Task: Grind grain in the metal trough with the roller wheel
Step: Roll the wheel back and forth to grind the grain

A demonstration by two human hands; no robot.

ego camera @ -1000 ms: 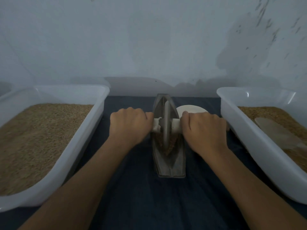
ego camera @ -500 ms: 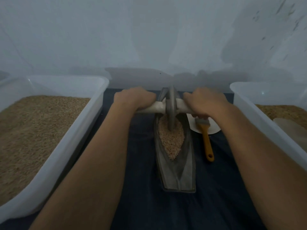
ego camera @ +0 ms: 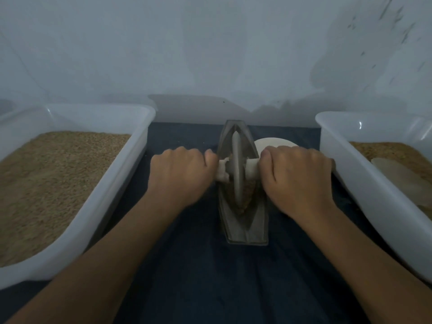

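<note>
A narrow boat-shaped metal trough [ego camera: 243,232] lies lengthwise on the dark blue cloth in the middle of the head view. The grey roller wheel [ego camera: 237,169] stands upright in it, about midway along. Brown grain [ego camera: 248,192] shows in the trough just right of the wheel. My left hand [ego camera: 180,174] is closed around the pale axle handle [ego camera: 223,170] on the wheel's left side. My right hand [ego camera: 298,176] grips the handle's right end. Both fists hide most of the handle.
A white plastic tub [ego camera: 98,202] full of grain stands at the left. Another white tub [ego camera: 364,192] at the right holds grain and a pale scoop [ego camera: 402,181]. A white dish [ego camera: 273,144] peeks out behind my right hand. A bare wall closes the back.
Both hands pulled the wheel back from the trough's far end to its middle, as it stood a second ago. The yellow-handled brush beside the trough is now hidden by my right hand.
</note>
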